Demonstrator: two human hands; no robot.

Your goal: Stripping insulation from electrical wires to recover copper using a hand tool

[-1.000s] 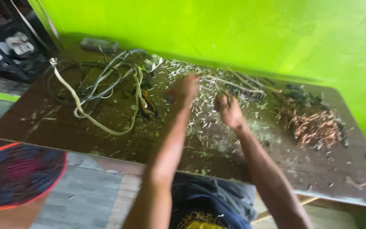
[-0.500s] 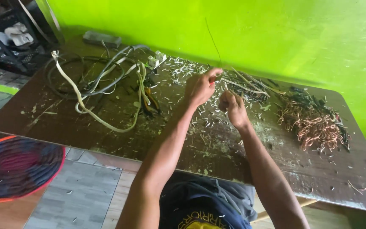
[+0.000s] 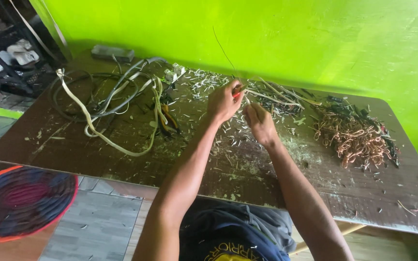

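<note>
Left hand [image 3: 223, 102] grip closed on a thin wire [image 3: 224, 53], its long axis rising up-left above the desk [image 3: 122, 164]; right hand [image 3: 260, 123] pinched shut just beside, lower on it.

Two hands, left hand [image 3: 223, 102] and right hand [image 3: 260, 123]; one table [image 3: 122, 164]; one copper-wire pile [image 3: 354, 137]; one cable tangle [image 3: 117, 104]; one round mat [image 3: 20, 200].

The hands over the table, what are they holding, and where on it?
The left hand grips a thin wire near its lower end, beside something small and red. The right hand is closed just below; what it pinches cannot be told.
</note>
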